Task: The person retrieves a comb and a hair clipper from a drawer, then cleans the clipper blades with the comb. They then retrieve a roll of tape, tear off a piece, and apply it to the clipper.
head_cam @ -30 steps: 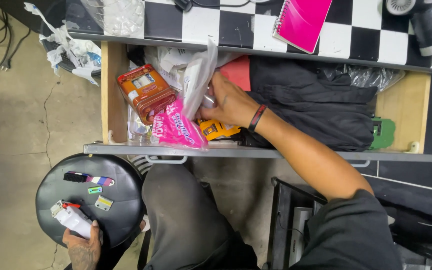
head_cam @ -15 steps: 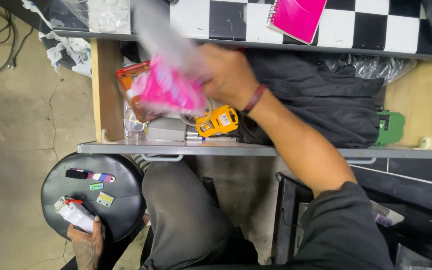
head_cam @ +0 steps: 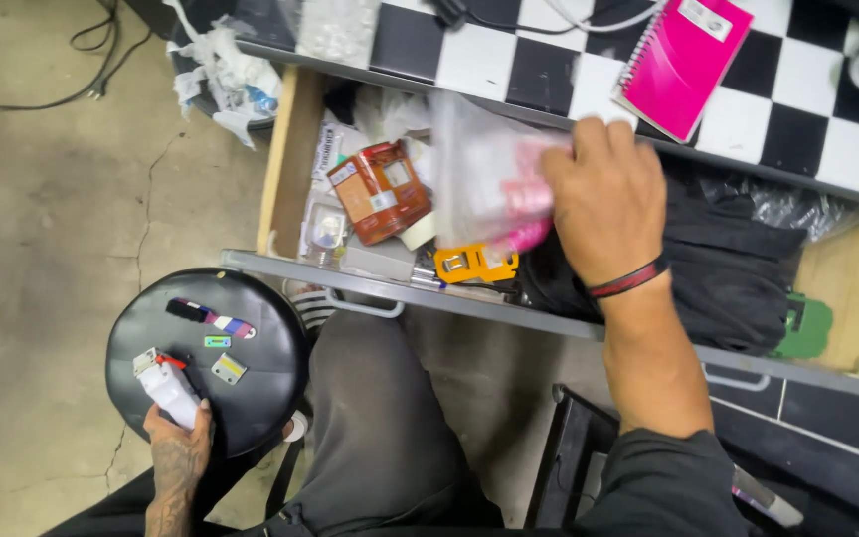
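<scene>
My right hand (head_cam: 608,204) grips a clear plastic bag with pink contents (head_cam: 494,184), lifted and blurred above the open wooden drawer (head_cam: 277,164). Under the bag lie an orange packet (head_cam: 382,191) and a small yellow tool (head_cam: 475,263). My left hand (head_cam: 179,447) rests low on a round black stool (head_cam: 251,378) and holds a white hair clipper (head_cam: 167,386). Small coloured clipper guards (head_cam: 216,328) lie on the stool seat.
Black cloth (head_cam: 728,268) fills the right part of the drawer, beside a green piece (head_cam: 805,328). A pink notebook (head_cam: 683,62) lies on the black-and-white checked counter (head_cam: 469,60). Crumpled bags (head_cam: 226,75) and a cable (head_cam: 101,50) lie on the concrete floor.
My right hand has lifted the bag with pink contents out of the drawer pile and swung it up and to the right. My left hand has stayed on the stool with the clipper.
</scene>
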